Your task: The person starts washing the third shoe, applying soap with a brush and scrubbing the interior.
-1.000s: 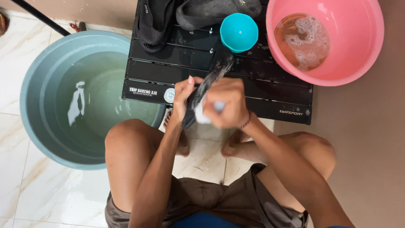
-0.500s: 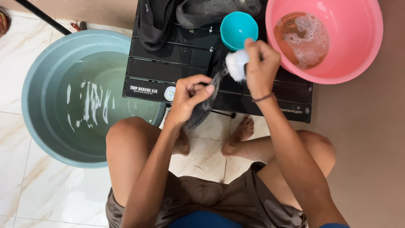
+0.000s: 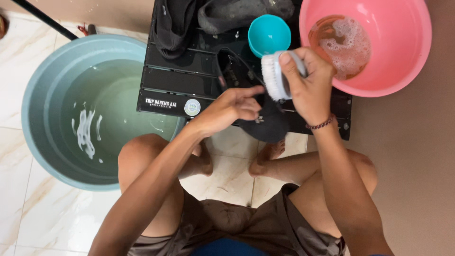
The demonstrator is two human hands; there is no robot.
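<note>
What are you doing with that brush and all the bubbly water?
A person sits over a low black table, washing a black shoe. The left hand holds the shoe down, while the right hand grips a white scrub brush just above it. A pink basin of soapy water is beside them.

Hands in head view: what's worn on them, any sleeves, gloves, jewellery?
Both arms are bare to the top of the frame, with no sleeves and no gloves. The left hand wears nothing visible: no ring, watch or band. The right hand has a thin dark reddish beaded bracelet at the wrist. No rings show on either hand, and no tape or markings.
</note>
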